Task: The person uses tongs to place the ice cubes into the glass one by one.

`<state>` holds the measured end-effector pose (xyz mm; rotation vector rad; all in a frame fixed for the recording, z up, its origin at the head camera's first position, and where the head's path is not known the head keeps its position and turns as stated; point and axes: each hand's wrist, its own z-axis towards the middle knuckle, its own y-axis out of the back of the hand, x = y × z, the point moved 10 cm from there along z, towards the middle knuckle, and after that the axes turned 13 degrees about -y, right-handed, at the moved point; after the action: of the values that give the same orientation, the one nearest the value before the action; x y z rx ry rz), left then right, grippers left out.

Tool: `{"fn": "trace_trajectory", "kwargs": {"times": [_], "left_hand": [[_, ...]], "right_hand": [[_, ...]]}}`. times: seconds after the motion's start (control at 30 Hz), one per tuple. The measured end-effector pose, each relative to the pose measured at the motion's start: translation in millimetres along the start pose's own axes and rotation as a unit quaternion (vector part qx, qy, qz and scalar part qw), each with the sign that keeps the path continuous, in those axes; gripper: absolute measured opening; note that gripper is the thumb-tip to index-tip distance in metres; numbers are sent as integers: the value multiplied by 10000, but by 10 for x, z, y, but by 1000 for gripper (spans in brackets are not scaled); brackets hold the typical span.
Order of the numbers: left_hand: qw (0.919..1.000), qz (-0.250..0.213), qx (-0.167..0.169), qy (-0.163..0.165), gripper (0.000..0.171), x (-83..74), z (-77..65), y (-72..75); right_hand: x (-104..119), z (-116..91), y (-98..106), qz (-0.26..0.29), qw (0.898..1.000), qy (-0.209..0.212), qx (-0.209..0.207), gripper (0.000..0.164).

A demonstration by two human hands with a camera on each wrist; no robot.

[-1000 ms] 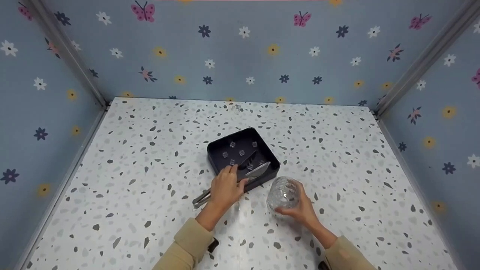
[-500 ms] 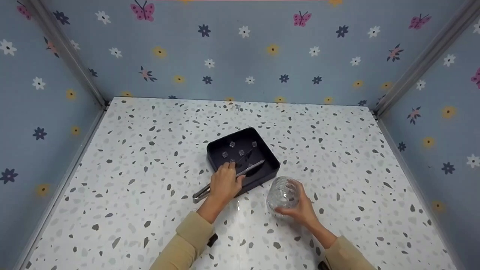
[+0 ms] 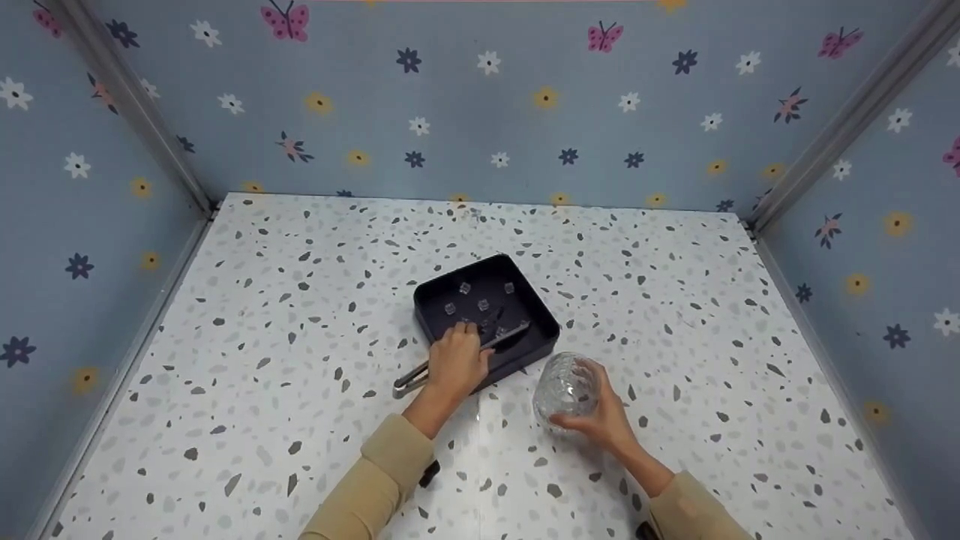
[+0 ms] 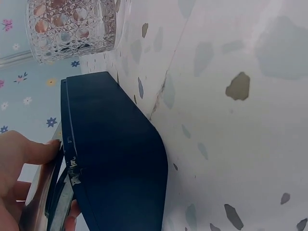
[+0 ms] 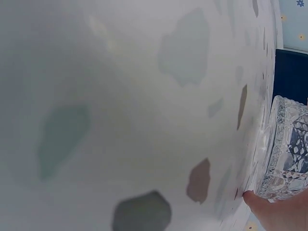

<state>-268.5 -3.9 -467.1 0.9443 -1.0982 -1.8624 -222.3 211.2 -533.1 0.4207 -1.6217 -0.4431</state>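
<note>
My left hand (image 3: 456,364) holds metal tongs (image 3: 411,381), which also show between thumb and fingers in the left wrist view. Their far ends reach down into a square dark tray (image 3: 519,364). Several small clear cubes (image 3: 483,305) lie scattered on the tray's floor; the hand and tongs cover some. Whether a cube sits between the tong tips cannot be made out. To the tray's near right, a patterned clear glass (image 3: 559,390) stands on the table with my right hand (image 3: 606,412) curled round its right side. In the right wrist view the thumb (image 5: 281,211) touches the glass.
The speckled white table (image 3: 322,300) extends on all sides of the tray. Blue flowered panels (image 3: 480,112) enclose it at the back, left and right. The tray's side wall (image 4: 115,144) stands between the tongs and the glass in the left wrist view.
My left hand and the tongs have shifted slightly forward and right over the tray. The tongs have turned, so their near blade now shows narrower. The right hand and glass have stayed put.
</note>
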Motion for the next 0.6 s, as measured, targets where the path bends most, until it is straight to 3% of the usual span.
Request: {"fn": "trace_trajectory", "kwargs": {"times": [0.6], "left_hand": [[9998,181,-53,-15,29,-18,18,-56]], "right_hand": [[-27,-4,4,-201,9997,-57,-90,95]]}}
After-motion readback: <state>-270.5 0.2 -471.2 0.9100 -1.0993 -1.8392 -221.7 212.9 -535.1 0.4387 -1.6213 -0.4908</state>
